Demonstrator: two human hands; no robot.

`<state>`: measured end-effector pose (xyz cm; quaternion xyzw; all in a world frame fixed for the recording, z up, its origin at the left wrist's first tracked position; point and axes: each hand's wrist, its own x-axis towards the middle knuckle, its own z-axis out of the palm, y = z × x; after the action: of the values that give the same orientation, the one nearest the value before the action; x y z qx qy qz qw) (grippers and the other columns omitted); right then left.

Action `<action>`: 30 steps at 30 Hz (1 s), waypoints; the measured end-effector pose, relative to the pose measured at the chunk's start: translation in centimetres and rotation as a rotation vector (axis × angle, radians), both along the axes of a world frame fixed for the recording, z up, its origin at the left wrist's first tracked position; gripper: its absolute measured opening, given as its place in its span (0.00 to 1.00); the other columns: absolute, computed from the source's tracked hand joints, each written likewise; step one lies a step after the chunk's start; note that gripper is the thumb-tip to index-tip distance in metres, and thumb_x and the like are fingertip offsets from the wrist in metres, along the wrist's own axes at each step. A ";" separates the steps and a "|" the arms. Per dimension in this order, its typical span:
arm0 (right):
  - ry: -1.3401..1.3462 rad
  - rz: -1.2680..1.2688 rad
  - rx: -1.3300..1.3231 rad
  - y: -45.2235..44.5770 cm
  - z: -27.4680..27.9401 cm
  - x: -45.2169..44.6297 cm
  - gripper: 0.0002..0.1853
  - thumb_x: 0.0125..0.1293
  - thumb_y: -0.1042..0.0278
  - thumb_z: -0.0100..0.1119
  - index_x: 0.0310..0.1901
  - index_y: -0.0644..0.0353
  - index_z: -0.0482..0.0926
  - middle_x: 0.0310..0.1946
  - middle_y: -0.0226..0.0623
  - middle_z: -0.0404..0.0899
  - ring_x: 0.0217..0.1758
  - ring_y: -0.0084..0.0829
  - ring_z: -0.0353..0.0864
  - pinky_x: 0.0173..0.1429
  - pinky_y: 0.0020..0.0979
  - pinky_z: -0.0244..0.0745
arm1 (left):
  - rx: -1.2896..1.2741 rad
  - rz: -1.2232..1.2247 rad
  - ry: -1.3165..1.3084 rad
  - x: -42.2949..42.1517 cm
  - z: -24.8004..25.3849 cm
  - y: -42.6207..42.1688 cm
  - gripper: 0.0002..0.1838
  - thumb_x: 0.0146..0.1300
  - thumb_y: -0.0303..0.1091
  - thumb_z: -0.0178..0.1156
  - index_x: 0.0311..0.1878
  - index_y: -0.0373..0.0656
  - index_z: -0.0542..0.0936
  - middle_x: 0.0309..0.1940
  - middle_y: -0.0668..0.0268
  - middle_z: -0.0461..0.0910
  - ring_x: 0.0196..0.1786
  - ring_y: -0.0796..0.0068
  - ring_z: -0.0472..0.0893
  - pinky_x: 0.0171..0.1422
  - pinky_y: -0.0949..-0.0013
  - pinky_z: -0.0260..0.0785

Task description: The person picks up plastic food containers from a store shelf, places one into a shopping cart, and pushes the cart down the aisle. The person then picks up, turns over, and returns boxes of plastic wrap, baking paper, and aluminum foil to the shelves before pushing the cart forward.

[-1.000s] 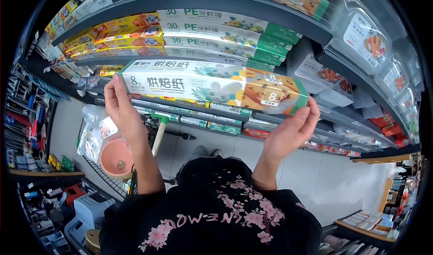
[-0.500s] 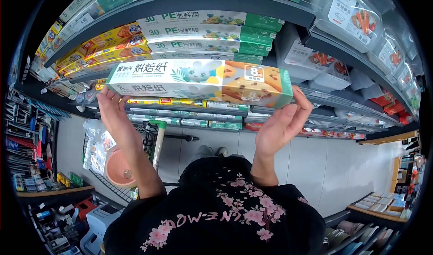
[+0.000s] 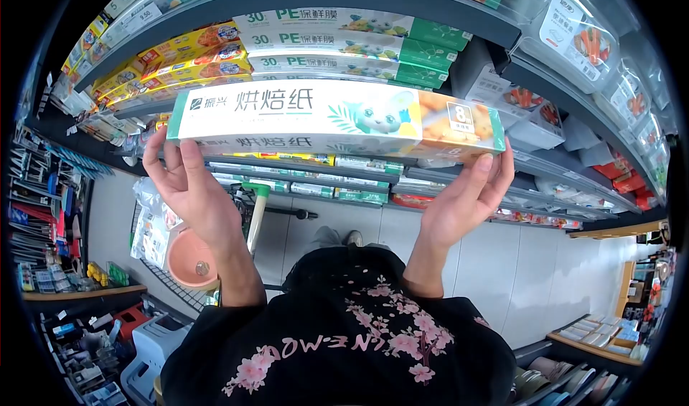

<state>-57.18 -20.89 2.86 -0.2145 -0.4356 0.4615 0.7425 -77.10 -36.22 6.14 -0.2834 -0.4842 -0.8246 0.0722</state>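
A long box of baking paper (image 3: 287, 115), white with green ends and a cookie picture marked 8, is held level in front of the shelves. My left hand (image 3: 188, 180) grips its left end, thumb on the front face and fingers at the end and behind. At the other end, my right hand (image 3: 470, 191) pinches the lower right corner between thumb and fingers. Behind the box, stacked PE cling film boxes (image 3: 330, 44) lie on a shelf beside yellow boxes (image 3: 183, 65).
Clear plastic food containers (image 3: 567, 36) fill the shelves at right. A wire shopping cart with a green-capped handle (image 3: 255, 216) stands at lower left, carrying a pink basin (image 3: 188, 259) and plastic-wrapped goods (image 3: 151, 227). Grey floor tiles (image 3: 495, 255) lie below.
The baking paper box has come closer and appears larger, its right end shifted rightward. My left thumb now shows on its front face. The view has turned slightly.
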 end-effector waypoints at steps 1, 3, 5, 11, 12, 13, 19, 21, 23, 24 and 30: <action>-0.011 -0.001 -0.002 0.1 0.1 0.0 0.22 0.76 0.70 0.51 0.67 0.67 0.62 0.58 0.48 0.75 0.62 0.32 0.74 0.68 0.35 0.66 | 0.028 -0.026 0.039 0.4 0.4 0.1 0.22 0.74 0.25 0.52 0.68 0.40 0.60 0.57 0.55 0.74 0.63 0.72 0.71 0.70 0.64 0.61; -0.002 0.029 -0.017 0.0 0.1 -0.2 0.23 0.76 0.69 0.50 0.67 0.67 0.61 0.59 0.48 0.73 0.63 0.32 0.74 0.68 0.35 0.66 | 0.022 -0.031 0.084 0.5 0.3 0.2 0.23 0.74 0.27 0.51 0.69 0.40 0.58 0.61 0.52 0.71 0.67 0.68 0.69 0.73 0.61 0.59; 0.007 0.065 -0.029 -0.1 0.4 -0.4 0.23 0.77 0.68 0.50 0.68 0.67 0.60 0.60 0.48 0.72 0.63 0.32 0.73 0.68 0.35 0.66 | 0.017 -0.029 0.131 0.2 0.2 0.0 0.25 0.75 0.29 0.51 0.70 0.41 0.56 0.64 0.49 0.69 0.70 0.63 0.67 0.75 0.58 0.57; 0.017 0.023 -0.095 -0.1 0.9 -1.0 0.23 0.77 0.66 0.49 0.67 0.65 0.60 0.64 0.48 0.67 0.65 0.33 0.70 0.68 0.35 0.66 | 0.159 -0.134 0.105 -0.4 -0.3 -0.8 0.25 0.73 0.38 0.55 0.67 0.43 0.59 0.66 0.45 0.67 0.72 0.51 0.66 0.77 0.51 0.58; 0.017 0.032 -0.096 -0.1 0.8 -1.1 0.23 0.77 0.66 0.49 0.67 0.65 0.60 0.64 0.48 0.67 0.65 0.33 0.70 0.68 0.35 0.66 | 0.204 -0.194 0.091 -0.6 -0.5 -1.2 0.19 0.73 0.36 0.56 0.60 0.42 0.64 0.64 0.46 0.70 0.71 0.47 0.67 0.76 0.48 0.61; -0.001 0.005 -0.088 0.0 0.8 -1.1 0.23 0.77 0.67 0.49 0.68 0.66 0.60 0.64 0.48 0.67 0.65 0.33 0.70 0.68 0.35 0.65 | 0.203 -0.184 0.093 -0.7 -0.4 -1.4 0.19 0.73 0.36 0.56 0.60 0.42 0.64 0.64 0.46 0.70 0.71 0.47 0.67 0.76 0.48 0.61; 0.013 0.040 -0.101 -0.4 1.3 -1.5 0.24 0.77 0.67 0.49 0.68 0.66 0.60 0.63 0.47 0.67 0.65 0.32 0.70 0.70 0.37 0.63 | 0.259 -0.193 0.179 -0.6 0.5 -2.3 0.13 0.71 0.30 0.57 0.55 0.46 0.66 0.64 0.47 0.72 0.74 0.42 0.63 0.77 0.42 0.56; 0.053 0.152 -0.168 -0.5 1.4 -1.5 0.24 0.77 0.67 0.48 0.69 0.66 0.59 0.60 0.43 0.68 0.64 0.31 0.70 0.69 0.37 0.64 | 0.274 -0.194 0.200 -0.2 0.9 -2.4 0.13 0.72 0.28 0.56 0.55 0.47 0.66 0.66 0.48 0.71 0.75 0.43 0.61 0.79 0.42 0.52; 0.043 0.176 -0.129 -0.3 0.8 -1.5 0.24 0.77 0.67 0.49 0.69 0.66 0.59 0.58 0.40 0.68 0.63 0.31 0.70 0.68 0.37 0.65 | 0.197 -0.030 0.292 -0.1 0.7 -2.4 0.13 0.75 0.29 0.50 0.60 0.51 0.70 0.68 0.51 0.70 0.76 0.50 0.61 0.78 0.42 0.57; 0.034 0.199 -0.088 -0.2 0.6 -1.6 0.25 0.76 0.67 0.49 0.70 0.66 0.58 0.55 0.37 0.68 0.62 0.30 0.71 0.67 0.36 0.66 | 0.177 0.003 0.322 -0.2 0.5 -2.1 0.15 0.75 0.29 0.49 0.62 0.50 0.69 0.68 0.48 0.68 0.76 0.53 0.62 0.79 0.46 0.56; -0.024 0.047 -0.077 -0.4 0.9 -1.4 0.26 0.74 0.70 0.51 0.70 0.65 0.59 0.51 0.34 0.67 0.60 0.29 0.72 0.67 0.36 0.67 | 0.159 -0.004 0.227 0.2 -0.3 -1.7 0.17 0.74 0.27 0.49 0.64 0.42 0.67 0.69 0.48 0.67 0.75 0.56 0.63 0.80 0.47 0.52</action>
<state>-58.54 -21.27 3.73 -0.2381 -0.4314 0.4927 0.7172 -76.88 -37.92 5.80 -0.3691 -0.4056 -0.8232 0.1472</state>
